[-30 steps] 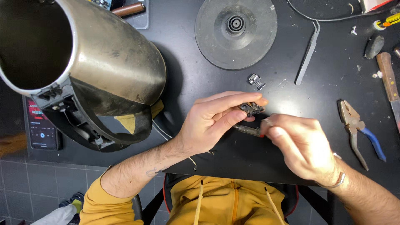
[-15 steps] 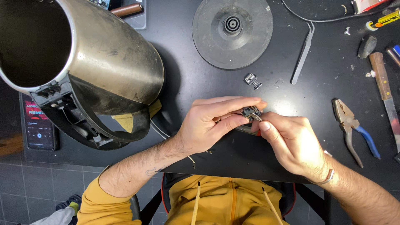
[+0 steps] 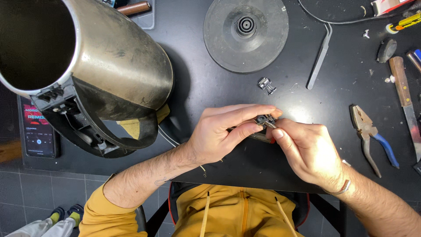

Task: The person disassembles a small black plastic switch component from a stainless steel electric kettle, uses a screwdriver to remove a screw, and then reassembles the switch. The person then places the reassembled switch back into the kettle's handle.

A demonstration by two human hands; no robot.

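Both the left hand (image 3: 219, 134) and right hand (image 3: 309, 151) pinch one small dark part (image 3: 265, 120) above the black table (image 3: 210, 87).

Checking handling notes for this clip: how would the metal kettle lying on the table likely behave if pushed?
The metal kettle lies on its side, and its round body would probably roll. Its black handle rests against the table and may stop that. Empty inside, so likely light.

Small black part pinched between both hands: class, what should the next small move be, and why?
Probably steady the small black part with the left hand while the right hand eases its fingertips along it: both hands already pinch it just above the black table.
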